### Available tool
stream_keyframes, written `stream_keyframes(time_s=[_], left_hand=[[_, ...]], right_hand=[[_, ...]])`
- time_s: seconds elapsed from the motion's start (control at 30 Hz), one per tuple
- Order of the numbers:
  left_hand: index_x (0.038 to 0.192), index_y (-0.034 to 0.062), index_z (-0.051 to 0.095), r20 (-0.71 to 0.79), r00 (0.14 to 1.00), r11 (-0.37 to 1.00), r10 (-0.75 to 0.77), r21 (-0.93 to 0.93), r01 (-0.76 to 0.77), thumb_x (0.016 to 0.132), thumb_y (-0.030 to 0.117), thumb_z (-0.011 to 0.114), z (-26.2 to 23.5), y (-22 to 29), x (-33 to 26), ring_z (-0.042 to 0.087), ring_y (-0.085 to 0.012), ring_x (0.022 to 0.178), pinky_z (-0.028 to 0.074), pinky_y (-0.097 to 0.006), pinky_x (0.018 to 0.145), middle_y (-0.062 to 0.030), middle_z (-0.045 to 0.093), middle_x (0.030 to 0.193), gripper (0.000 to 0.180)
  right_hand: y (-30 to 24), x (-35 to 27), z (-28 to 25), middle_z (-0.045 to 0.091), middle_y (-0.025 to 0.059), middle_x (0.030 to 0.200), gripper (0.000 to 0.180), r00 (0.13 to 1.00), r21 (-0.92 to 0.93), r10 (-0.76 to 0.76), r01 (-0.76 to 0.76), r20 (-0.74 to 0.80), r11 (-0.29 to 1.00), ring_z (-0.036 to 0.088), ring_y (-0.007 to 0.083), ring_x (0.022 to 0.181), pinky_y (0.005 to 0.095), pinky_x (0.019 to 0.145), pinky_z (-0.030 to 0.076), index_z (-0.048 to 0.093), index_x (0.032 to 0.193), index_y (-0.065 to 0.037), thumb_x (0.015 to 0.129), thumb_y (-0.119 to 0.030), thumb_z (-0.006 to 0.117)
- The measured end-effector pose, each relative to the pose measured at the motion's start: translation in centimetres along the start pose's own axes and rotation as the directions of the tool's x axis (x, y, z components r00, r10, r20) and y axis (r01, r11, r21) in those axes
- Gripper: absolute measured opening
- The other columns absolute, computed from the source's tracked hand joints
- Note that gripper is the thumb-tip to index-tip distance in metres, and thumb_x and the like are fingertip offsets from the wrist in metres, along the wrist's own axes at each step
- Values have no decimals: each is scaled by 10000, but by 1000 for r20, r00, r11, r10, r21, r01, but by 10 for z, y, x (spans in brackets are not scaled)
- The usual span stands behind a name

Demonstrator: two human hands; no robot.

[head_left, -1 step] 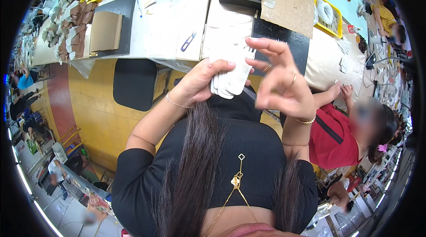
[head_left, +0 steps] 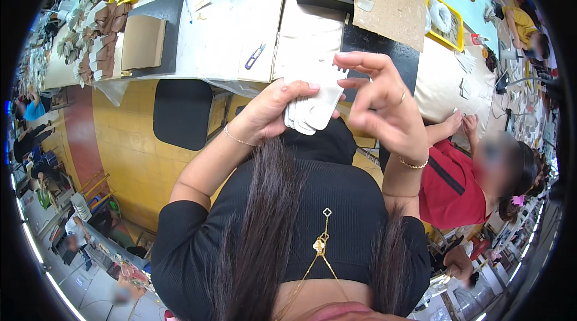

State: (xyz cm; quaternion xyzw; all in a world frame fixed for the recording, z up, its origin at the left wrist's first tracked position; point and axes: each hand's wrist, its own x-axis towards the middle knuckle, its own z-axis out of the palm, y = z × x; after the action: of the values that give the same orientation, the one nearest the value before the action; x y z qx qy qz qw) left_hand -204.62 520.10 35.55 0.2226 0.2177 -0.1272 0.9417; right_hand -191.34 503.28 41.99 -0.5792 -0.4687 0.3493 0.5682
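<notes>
My left hand (head_left: 270,104) is closed around a fanned stack of flat white pieces with rounded corners (head_left: 323,104), its thumb lying across the top one. The pieces overlap, and small notches show along their far right edge. What they are made of I cannot tell. Just right of the stack is my right hand (head_left: 384,101), with thumb and fingers apart. Its fingertips are at the stack's far right edge; whether they touch it I cannot make out. Nothing shows in that hand.
On the table (head_left: 234,26) are small scissors-like snips (head_left: 255,56), a brown board (head_left: 144,43) and brown and grey pieces (head_left: 108,38). Ahead right, a tan board (head_left: 390,8) bears white pieces beside a yellow tray (head_left: 446,20). A co-worker in red (head_left: 460,183) sits close at my right.
My right hand has shifted slightly to the right, its thumb and lower fingers a little farther from the stack. My left hand and the stack stay in place.
</notes>
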Motion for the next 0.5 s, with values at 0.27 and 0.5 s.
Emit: stream_keyframes(time_s=[0.27, 0.5], left_hand=[[1376, -124, 301, 211, 973, 995, -93, -19, 99, 740, 159, 655, 4, 13, -2, 596, -519, 1042, 590, -546, 766, -336, 528, 1207, 781], [1398, -58, 323, 246, 958, 988, -145, 79, 130, 681, -4, 695, 5, 16, -7, 610, -421, 1082, 588, -485, 830, -253, 555, 1189, 810]], right_hand=[[10, 11, 4, 631, 184, 1096, 219, 971, 185, 238, -231, -11, 955, 631, 184, 980, 283, 828, 510, 383, 1076, -53, 945, -38, 557], [8, 19, 7, 656, 124, 982, 442, 975, -27, 222, -221, 29, 975, 654, 156, 828, 276, 746, 539, 417, 1105, -52, 800, 13, 730]])
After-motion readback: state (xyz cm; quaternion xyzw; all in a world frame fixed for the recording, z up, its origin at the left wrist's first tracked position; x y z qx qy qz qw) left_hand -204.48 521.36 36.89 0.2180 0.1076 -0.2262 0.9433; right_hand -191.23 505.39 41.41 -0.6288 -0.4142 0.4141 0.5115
